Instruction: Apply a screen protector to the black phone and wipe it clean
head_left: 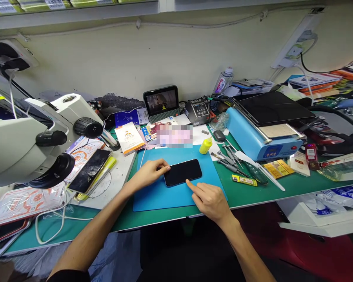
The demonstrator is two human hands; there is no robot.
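A smartphone (183, 173) with a dark screen lies face up and sideways on a blue mat (161, 199). My left hand (151, 172) is at its left end, thumb on the edge at the upper left corner and fingers curled behind it; part of that grip is hidden. From the near side, my right hand (210, 197) reaches in with its index finger stretched out, the tip at the phone's lower edge. Its other fingers are curled and hold nothing. A white cable (144, 154) runs down toward my left hand. Beyond the phone stands a yellow bottle (205, 146).
A microscope (55, 145) juts in from the left, near another phone (90, 170). Several screwdrivers (230, 158), a yellow lighter (244, 180) and a blue heating machine (253, 137) occupy the right. A small screen device (161, 102) stands at the back.
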